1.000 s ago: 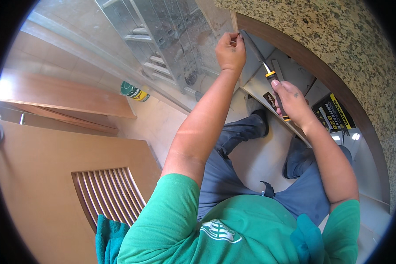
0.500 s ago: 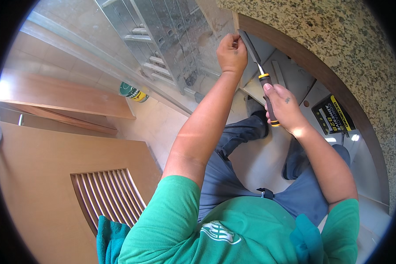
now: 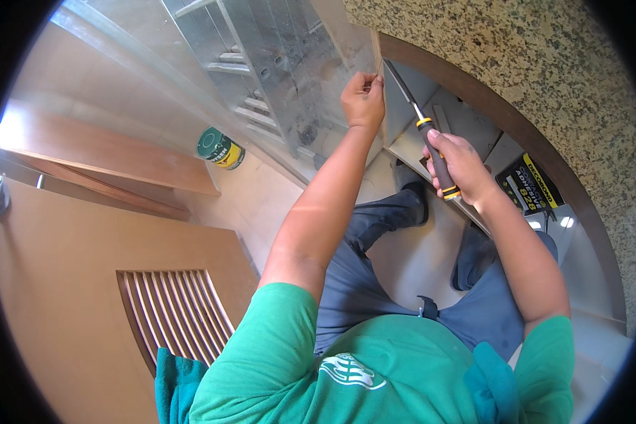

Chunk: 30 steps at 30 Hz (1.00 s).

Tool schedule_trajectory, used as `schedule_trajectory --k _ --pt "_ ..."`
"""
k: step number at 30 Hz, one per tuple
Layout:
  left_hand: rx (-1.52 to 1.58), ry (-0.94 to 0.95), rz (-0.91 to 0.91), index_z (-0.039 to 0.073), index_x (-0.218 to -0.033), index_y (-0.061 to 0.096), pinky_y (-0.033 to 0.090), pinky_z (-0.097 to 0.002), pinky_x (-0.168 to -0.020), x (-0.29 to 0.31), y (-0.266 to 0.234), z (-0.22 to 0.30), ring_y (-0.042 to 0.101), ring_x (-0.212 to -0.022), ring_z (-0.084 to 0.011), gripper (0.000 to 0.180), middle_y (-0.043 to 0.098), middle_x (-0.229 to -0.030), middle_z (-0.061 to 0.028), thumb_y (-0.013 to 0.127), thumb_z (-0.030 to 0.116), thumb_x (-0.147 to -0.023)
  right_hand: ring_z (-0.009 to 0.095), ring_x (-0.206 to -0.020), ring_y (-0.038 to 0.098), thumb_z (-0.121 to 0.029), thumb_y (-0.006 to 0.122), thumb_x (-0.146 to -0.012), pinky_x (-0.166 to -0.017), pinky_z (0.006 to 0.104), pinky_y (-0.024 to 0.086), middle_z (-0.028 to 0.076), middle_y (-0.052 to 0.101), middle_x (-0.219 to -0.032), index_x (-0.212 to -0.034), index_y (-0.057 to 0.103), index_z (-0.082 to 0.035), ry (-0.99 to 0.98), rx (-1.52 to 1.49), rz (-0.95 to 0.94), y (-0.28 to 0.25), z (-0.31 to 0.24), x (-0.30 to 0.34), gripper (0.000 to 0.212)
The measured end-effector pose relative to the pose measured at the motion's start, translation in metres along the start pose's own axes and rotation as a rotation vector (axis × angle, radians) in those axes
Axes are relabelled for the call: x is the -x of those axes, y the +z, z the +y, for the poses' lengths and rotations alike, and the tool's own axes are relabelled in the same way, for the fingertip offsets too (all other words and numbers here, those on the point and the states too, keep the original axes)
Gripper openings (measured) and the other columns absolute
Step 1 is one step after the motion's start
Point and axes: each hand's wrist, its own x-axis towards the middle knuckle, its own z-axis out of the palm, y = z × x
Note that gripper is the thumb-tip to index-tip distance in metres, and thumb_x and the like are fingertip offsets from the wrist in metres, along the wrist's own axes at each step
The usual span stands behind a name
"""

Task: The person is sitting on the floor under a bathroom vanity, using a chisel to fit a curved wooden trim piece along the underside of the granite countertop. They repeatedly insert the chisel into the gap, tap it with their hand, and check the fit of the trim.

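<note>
My right hand (image 3: 461,166) is wrapped round the black-and-yellow handle of a file (image 3: 401,83). The file's long, flat grey blade slants up and left, its tip beside the upright edge of a pale panel (image 3: 372,53), just under the counter. I cannot tell whether the blade touches that edge. Close to the same edge, my left hand (image 3: 363,102) is closed, thumb and fingers pinched together. Whatever sits between those fingertips is hidden or too small to make out.
A speckled stone counter (image 3: 473,49) with a curved brown edge (image 3: 537,138) overhangs at upper right. Beneath it stands a black-and-yellow can (image 3: 526,184). A metal ladder (image 3: 251,92) shows beyond the panel. Left are a green-and-yellow can (image 3: 220,147) and a louvred wooden door (image 3: 71,261).
My left hand has slid slightly down and left along the panel. The file and my right hand have drawn back a little, down and to the right. The view has shifted slightly.
</note>
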Motion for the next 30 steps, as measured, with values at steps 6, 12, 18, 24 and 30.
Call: schedule_trajectory --k 6,12,18,24,30 --pt "-0.190 0.019 -0.060 0.005 -0.091 0.072 0.053 -0.0302 -0.068 0.006 0.004 0.020 0.066 -0.067 -0.0154 0.016 0.071 -0.075 -0.0082 0.074 0.021 -0.091 0.011 -0.047 0.054 -0.049 0.052 -0.104 -0.040 0.0280 0.046 0.001 0.054 -0.064 -0.093 0.054 -0.008 0.004 0.071 0.073 -0.001 0.004 0.002 0.042" --pt "-0.216 0.003 -0.067 0.005 -0.090 0.070 0.054 -0.0377 -0.069 0.008 0.002 0.018 0.069 -0.072 -0.0280 0.016 0.071 -0.081 -0.0149 0.073 0.021 -0.090 0.011 -0.048 0.054 -0.050 0.053 -0.103 -0.042 0.0284 0.046 0.002 0.054 -0.065 -0.094 0.054 -0.008 -0.057 0.113 0.057 -0.001 0.004 0.002 0.043" --pt "-0.272 0.071 -0.068 0.006 -0.094 0.073 0.055 -0.0342 -0.070 0.009 0.013 0.013 0.070 -0.072 -0.0210 0.018 0.073 -0.079 -0.0114 0.073 0.023 -0.089 0.013 -0.051 0.054 -0.045 0.053 -0.105 -0.049 0.0304 0.048 0.002 0.054 -0.067 -0.089 0.055 -0.007 -0.092 0.107 0.074 0.008 0.000 0.000 0.041" --pt "-0.169 0.004 -0.151 0.006 -0.093 0.073 0.054 -0.0331 -0.069 0.009 0.017 0.013 0.068 -0.070 -0.0167 0.022 0.071 -0.075 -0.0086 0.077 0.027 -0.088 0.015 -0.052 0.057 -0.044 0.054 -0.105 -0.052 0.0320 0.049 0.004 0.056 -0.066 -0.085 0.053 -0.005 -0.112 0.082 0.108 0.026 0.008 -0.004 0.044" --pt "-0.100 0.019 -0.116 0.008 -0.089 0.073 0.053 -0.0320 -0.068 0.012 0.017 0.012 0.068 -0.070 -0.0156 0.019 0.071 -0.074 -0.0064 0.079 0.026 -0.089 0.020 -0.056 0.060 -0.043 0.055 -0.105 -0.056 0.0364 0.050 0.010 0.060 -0.068 -0.084 0.054 0.000 -0.137 0.049 0.154 0.060 0.015 -0.015 0.047"
